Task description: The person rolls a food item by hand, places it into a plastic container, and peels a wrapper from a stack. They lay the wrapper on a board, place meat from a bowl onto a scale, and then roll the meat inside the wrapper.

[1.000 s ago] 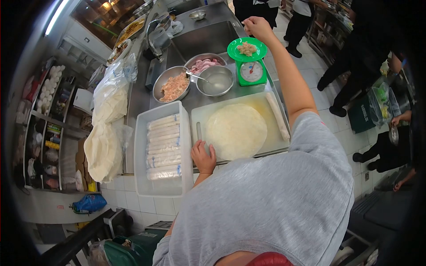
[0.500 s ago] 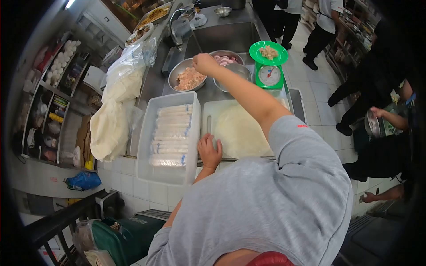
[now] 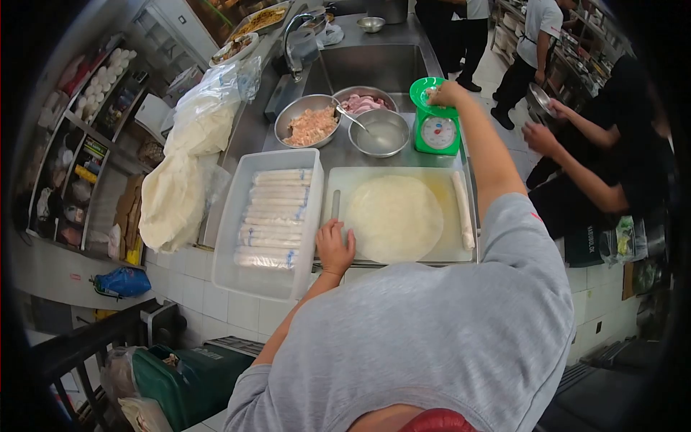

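My right hand (image 3: 450, 94) is over the plate of the green scale (image 3: 437, 135), its fingers closed around pale minced meat (image 3: 431, 92). With fingers apart and nothing held, my left hand (image 3: 335, 247) rests at the near left edge of the white cutting board (image 3: 453, 248). A thin round wrapper sheet (image 3: 394, 218) lies flat on the board, and a long roll (image 3: 462, 209) lies along its right side. Behind stand a steel bowl of minced meat (image 3: 311, 127) with a spoon and a bowl of pale liquid (image 3: 381, 137).
Left of the board is a plastic tub (image 3: 224, 270) with several wrapped rolls. A bowl of sliced meat (image 3: 366, 103) sits before the sink (image 3: 371, 66). Stacked wrappers (image 3: 176, 198) lie at the left. Co-workers stand at the right, one holding a metal bowl (image 3: 538, 96).
My right hand has moved right, from above the minced meat bowl to the scale plate. The roll and the spoons now show. A co-worker at the right has moved nearer the counter.
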A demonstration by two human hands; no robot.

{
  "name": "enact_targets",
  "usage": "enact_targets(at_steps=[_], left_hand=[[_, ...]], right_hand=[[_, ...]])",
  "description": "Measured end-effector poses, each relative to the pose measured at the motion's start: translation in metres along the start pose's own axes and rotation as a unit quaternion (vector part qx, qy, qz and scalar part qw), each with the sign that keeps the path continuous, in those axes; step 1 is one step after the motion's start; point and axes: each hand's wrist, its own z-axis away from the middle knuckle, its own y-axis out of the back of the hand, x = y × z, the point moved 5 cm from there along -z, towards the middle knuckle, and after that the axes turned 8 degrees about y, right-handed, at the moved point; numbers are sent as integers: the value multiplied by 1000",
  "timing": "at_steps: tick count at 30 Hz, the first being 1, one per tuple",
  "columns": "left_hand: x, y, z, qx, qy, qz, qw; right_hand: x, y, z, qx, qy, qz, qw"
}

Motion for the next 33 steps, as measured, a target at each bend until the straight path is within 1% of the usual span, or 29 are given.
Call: enact_targets(at_steps=[2, 3, 6, 7, 8, 9, 10, 11, 12, 14, 17, 19, 21, 22, 23, 25, 26, 27, 28, 30, 31, 33], left_hand=[[0, 0, -2, 0, 2, -2, 1000], [0, 0, -2, -1, 4, -2, 1000], [0, -1, 1, -9, 7, -1, 1000], [0, -1, 0, -11, 6, -1, 1000], [-1, -1, 0, -12, 6, -3, 1000], [-2, -3, 0, -12, 7, -4, 1000], [-3, -4, 1, -13, 10, -5, 1000], [-2, -4, 2, -8, 6, -4, 1000], [-3, -4, 1, -5, 5, -5, 1000], [-2, -3, 2, -3, 5, -3, 1000], [1, 1, 1, -4, 10, 8, 1000], [1, 2, -1, -1, 6, 25, 1000], [-9, -3, -1, -23, 27, 66, 997], [-13, -5, -1, -32, 37, 87, 995], [-19, -10, -2, -70, 80, 122, 987], [-25, -16, -7, -143, 163, 191, 957], [-21, -17, -11, -149, 148, 187, 960], [-5, -11, -21, -156, 133, 183, 962], [9, -8, -27, -164, 118, 179, 963], [41, -14, -37, -158, 8, 182, 970], [53, -19, -41, -152, -49, 184, 970], [59, -39, -43, -187, -73, 169, 965]], right_hand=[[8, -26, -16, 36, -4, -45, 998], [7, -26, -16, 109, 4, -65, 992], [13, -29, -29, 54, 44, -133, 989], [11, -14, -18, 137, 52, -238, 960], [8, -1, -9, 161, 75, -326, 928], [-9, 30, 18, 183, 97, -410, 888], [-25, 61, 49, 211, 146, -437, 862], [-30, 78, 70, 271, 169, -443, 838], [-39, 93, 93, 305, 181, -460, 814], [-59, 102, 134, 378, 184, -397, 816], [-109, 68, 187, 313, 298, -450, 782], [-130, 4, 203, 382, 313, -324, 807], [-162, -53, 238, 333, 359, -260, 832], [-163, -105, 238, 175, 374, -232, 881], [-161, -145, 241, 14, 379, -196, 904], [-157, -138, 256, 130, 345, -215, 904], [-154, -133, 260, 187, 325, -223, 899], [-155, -125, 263, 226, 326, -204, 895], [-156, -137, 261, 222, 342, -172, 897], [-158, -169, 259, 214, 373, -108, 897], [-158, -171, 259, 187, 374, -114, 901], [-158, -169, 257, 138, 379, -121, 907]])
